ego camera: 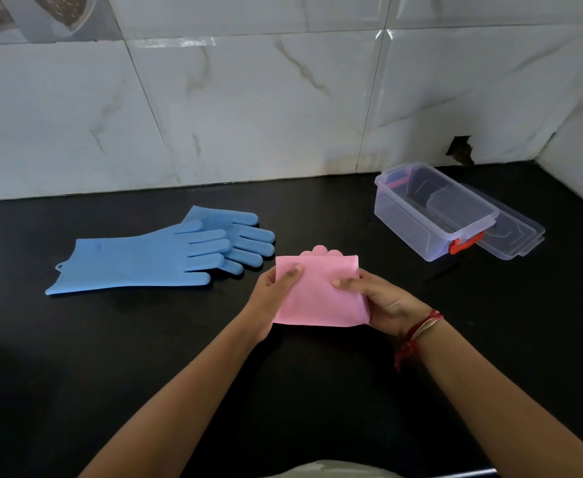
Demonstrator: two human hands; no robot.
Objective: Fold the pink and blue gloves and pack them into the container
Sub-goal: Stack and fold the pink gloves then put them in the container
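Observation:
The pink gloves [317,291] are folded into a flat packet, fingertips poking out at the far edge. My left hand [276,288] grips the packet's left side with the thumb on top. My right hand [383,301] grips its right side the same way. The packet is held just above the black counter. Two blue gloves [138,260] lie flat and overlapping on the counter to the left, fingers pointing right. The clear plastic container [404,215] stands open and empty at the right rear, with red latches.
The container's clear lid [514,236] lies beside it on the right. The black counter [145,357] meets a white marble-tiled wall [248,115] at the back and right. A red thread band circles my right wrist.

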